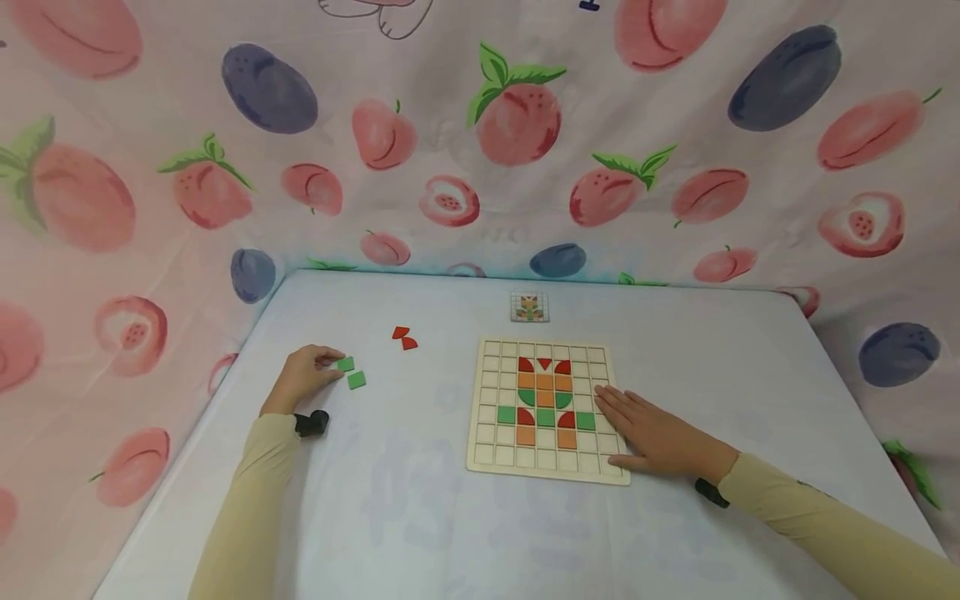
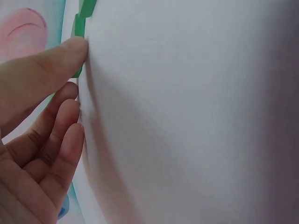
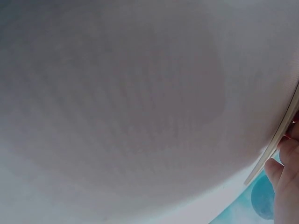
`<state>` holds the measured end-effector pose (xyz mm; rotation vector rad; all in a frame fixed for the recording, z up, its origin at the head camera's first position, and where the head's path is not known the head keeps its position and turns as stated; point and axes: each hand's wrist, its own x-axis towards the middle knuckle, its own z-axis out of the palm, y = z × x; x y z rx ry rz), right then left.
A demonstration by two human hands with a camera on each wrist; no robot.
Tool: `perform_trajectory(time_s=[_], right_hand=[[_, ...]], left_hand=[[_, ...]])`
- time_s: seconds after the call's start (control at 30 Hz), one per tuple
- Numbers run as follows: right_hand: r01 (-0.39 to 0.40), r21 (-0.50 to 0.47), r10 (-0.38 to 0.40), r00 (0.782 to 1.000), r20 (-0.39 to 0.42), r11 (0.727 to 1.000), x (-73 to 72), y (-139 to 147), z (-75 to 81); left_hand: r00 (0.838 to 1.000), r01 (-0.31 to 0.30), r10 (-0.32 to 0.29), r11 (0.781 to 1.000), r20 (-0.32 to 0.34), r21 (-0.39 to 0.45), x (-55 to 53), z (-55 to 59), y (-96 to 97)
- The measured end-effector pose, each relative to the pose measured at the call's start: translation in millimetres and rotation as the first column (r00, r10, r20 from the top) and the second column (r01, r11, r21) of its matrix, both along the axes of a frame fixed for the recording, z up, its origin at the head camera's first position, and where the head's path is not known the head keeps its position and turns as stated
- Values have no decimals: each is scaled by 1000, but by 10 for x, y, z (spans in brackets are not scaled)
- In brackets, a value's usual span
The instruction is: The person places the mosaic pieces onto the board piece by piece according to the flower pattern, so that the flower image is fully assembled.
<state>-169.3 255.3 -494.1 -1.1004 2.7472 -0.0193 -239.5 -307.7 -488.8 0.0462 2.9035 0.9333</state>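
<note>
At the left of the table, my left hand (image 1: 303,375) has its thumb and fingers round the edge of a green square tile (image 1: 345,364). In the left wrist view the thumb (image 2: 70,53) overlaps that tile, and the index fingertip is hidden behind it. A second green square tile (image 1: 356,380) lies close beside the first. My right hand (image 1: 663,433) rests with straight fingers on the right edge of a pale gridded board (image 1: 487,457). Red, orange and green pieces form a symmetrical pattern on the board; the right wrist view shows its edge beside the fingers.
Two red quarter-round pieces (image 1: 405,337) lie between the left hand and the board. Behind the board is a small square card (image 1: 529,307) with a coloured pattern picture. A fruit-printed cloth (image 1: 450,125) hangs round the white table (image 1: 390,517).
</note>
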Motion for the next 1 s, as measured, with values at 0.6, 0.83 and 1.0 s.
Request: perform_trajectory(time_s=[0.6, 0.83, 1.0], right_hand=[[-8, -15, 8, 1000, -27, 1000, 4, 13, 0], [-6, -12, 6, 1000, -25, 1000, 0, 4, 3], [2, 7, -2, 1000, -8, 1000, 10, -12, 28]], left_hand=[[999, -15, 18, 997, -28, 80, 25, 154, 343], [997, 59, -52, 992, -63, 114, 58, 253, 773], [987, 145, -132, 978, -94, 150, 145, 251, 1131]])
